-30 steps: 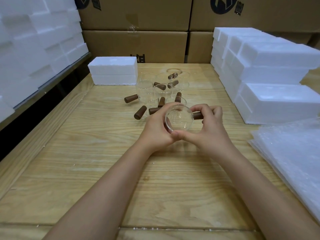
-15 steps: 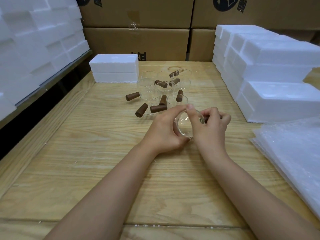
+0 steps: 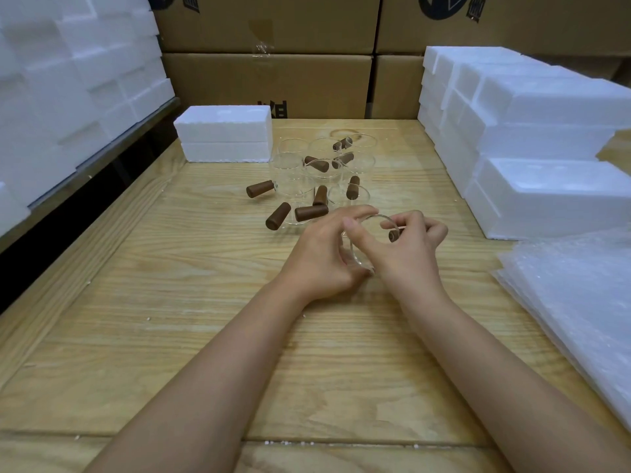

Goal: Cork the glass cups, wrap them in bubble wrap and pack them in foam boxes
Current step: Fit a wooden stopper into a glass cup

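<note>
Mid-tabletop (image 3: 205, 336), head cam: left hand (image 3: 321, 254) fingers curled round a clear cup (image 3: 386, 219), tilted, can't tell if it touches the wood. Right hand (image 3: 413, 257) fingers curled, pinching a brown cork (image 3: 393, 236), its end just beside the cup rim; right thumb lies across the glass. Behind hands: cluster of more cups (image 3: 293, 165), loose corks (image 3: 278, 216) among and in front of them. Foam box (image 3: 223, 131) back left, just beside the cluster. Foam stacks (image 3: 546, 131) on the right, bubble wrap (image 3: 580, 302) sheets at right edge. Cartons (image 3: 266, 80) along back.
</note>
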Tool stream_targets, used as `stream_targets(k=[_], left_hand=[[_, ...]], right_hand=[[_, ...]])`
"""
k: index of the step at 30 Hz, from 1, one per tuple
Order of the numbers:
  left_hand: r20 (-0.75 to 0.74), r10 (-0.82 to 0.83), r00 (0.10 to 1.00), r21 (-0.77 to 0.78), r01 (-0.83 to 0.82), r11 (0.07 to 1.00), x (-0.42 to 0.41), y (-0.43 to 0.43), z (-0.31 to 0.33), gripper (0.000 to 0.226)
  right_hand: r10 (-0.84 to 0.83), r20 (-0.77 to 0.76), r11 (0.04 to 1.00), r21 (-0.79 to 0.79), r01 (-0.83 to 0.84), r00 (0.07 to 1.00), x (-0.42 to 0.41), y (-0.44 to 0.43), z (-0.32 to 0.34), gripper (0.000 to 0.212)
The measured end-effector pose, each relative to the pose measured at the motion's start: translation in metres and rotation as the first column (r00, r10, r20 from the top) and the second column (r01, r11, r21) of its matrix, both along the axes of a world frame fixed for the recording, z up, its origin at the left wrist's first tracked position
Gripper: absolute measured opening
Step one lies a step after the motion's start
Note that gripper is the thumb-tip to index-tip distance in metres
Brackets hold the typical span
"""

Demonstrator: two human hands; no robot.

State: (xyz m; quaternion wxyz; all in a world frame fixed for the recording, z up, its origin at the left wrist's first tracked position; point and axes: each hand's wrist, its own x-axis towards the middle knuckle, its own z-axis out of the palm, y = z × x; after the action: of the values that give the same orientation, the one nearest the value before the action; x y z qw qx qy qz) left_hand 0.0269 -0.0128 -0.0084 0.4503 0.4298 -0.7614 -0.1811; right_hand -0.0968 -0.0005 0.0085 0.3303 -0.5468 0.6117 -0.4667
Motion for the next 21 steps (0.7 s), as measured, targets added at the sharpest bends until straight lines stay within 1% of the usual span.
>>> stream_targets(k=[3,5,8,11,14,16,18,21], left_hand=[[-0.050,0.000,0.999,0.041,0.002,0.999,0.001,-0.001,0.000,0.067],[-0.112,-0.002,0.994,0.083,0.011,0.997,0.003,-0.002,-0.001,0.068],[-0.203,0.002,0.979,0.135,0.026,0.991,0.003,-0.002,0.002,0.069],[-0.254,0.020,0.967,0.126,0.013,0.992,0.004,-0.003,0.004,0.063],[-0.308,-0.023,0.951,0.131,0.066,0.989,0.005,-0.003,0.004,0.060],[-0.332,-0.041,0.942,0.155,0.097,0.983,0.007,-0.004,0.003,0.063],[-0.330,-0.037,0.943,0.168,0.098,0.981,0.008,-0.005,0.002,0.066],[-0.304,-0.027,0.952,0.181,0.086,0.980,0.008,-0.005,0.003,0.071]], right_hand=[[0.060,-0.067,0.998,-0.017,-0.061,0.996,-0.004,-0.002,0.000,0.077],[0.106,-0.123,0.993,-0.041,-0.111,0.987,-0.008,-0.003,0.000,0.078],[0.179,-0.147,0.975,-0.105,-0.196,0.973,-0.013,-0.004,0.002,0.072],[0.251,-0.150,0.945,-0.176,-0.276,0.956,-0.017,-0.005,0.003,0.061],[0.328,-0.122,0.917,-0.196,-0.346,0.937,-0.024,-0.006,0.007,0.054],[0.396,-0.067,0.892,-0.209,-0.401,0.916,-0.029,-0.007,0.011,0.050],[0.447,-0.001,0.872,-0.221,-0.436,0.894,-0.033,-0.008,0.013,0.045],[0.454,0.069,0.873,-0.232,-0.429,0.888,-0.034,-0.008,0.014,0.033]])
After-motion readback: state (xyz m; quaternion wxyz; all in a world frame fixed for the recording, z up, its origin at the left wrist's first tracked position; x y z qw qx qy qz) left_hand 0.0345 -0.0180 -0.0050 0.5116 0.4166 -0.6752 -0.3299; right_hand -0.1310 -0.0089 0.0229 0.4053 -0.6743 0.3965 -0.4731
